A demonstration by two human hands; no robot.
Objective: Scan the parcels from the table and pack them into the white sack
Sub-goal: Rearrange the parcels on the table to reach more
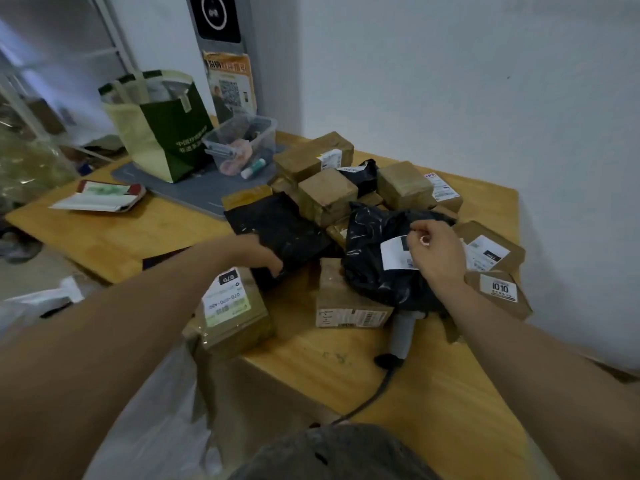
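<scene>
Several brown taped boxes and black poly parcels are piled on the wooden table (pixel 346 368). My left hand (pixel 258 254) reaches over a brown box with a 070 label (pixel 232 306) and curls its fingers over the near edge of a flat black mailer (pixel 280 226). My right hand (pixel 438 252) pinches the top of a crumpled black bag parcel (pixel 370 268) beside its white label (pixel 393 254). A grey handheld scanner (pixel 403 336) lies partly under that bag, its cable running toward me. The white sack (pixel 156 427) hangs open at the table's near-left edge.
A green-and-cream tote bag (pixel 166 133) and a clear plastic bin (pixel 242 147) of small items stand on a grey mat (pixel 194 195) at the back. A flat red-edged packet (pixel 100 199) lies at far left. A white wall borders the table on the right.
</scene>
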